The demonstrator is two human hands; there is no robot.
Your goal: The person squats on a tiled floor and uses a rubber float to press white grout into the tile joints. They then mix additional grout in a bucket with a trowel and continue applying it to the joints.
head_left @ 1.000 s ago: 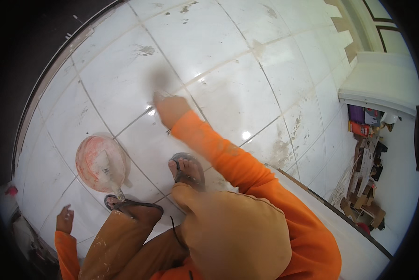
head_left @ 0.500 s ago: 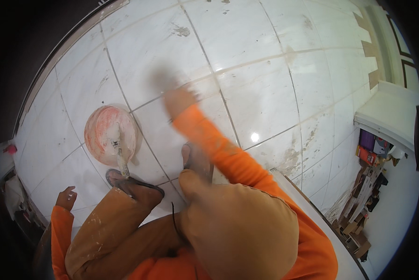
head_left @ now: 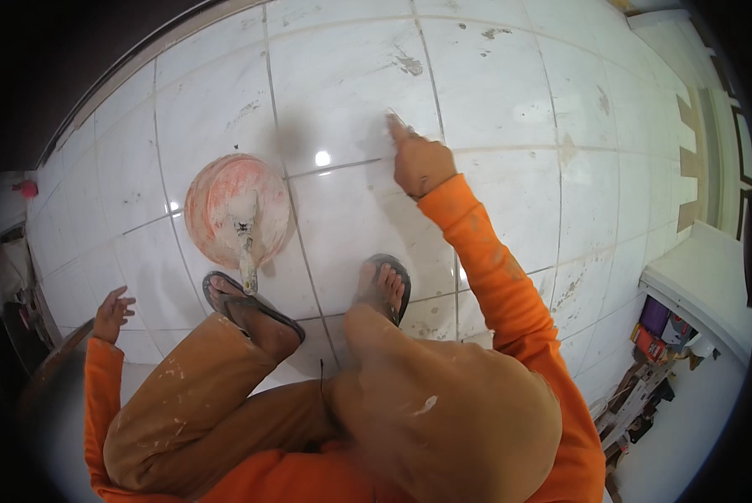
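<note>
My right hand (head_left: 420, 159) reaches over the white floor tiles (head_left: 351, 92), close to a crossing of dark joints, with its index finger stretched toward the far side. The other fingers are curled in, and a thin pale bit shows at the fingertip, too small and smeared to name. On the floor between the hands sits a round, reddish basin (head_left: 198, 205) coated with white paste. A paste-smeared tool (head_left: 247, 256) lies in it, its handle resting over the near rim; its blade end is hidden in paste. Out at the left, my left hand (head_left: 114, 314) hangs open and holds nothing.
My sandaled feet, left (head_left: 263, 314) and right (head_left: 384, 285), stand near the basin. At the right, a white ledge (head_left: 699, 264) juts out above stored boxes (head_left: 661, 331). A pale bag (head_left: 14, 272) hangs at far left. Grey smears (head_left: 408, 64) mark several tiles.
The view has shifted, so floor and basin lie farther right in the picture. My right hand, blurred before, has moved right and shows more sharply. My right foot has come into fuller view.
</note>
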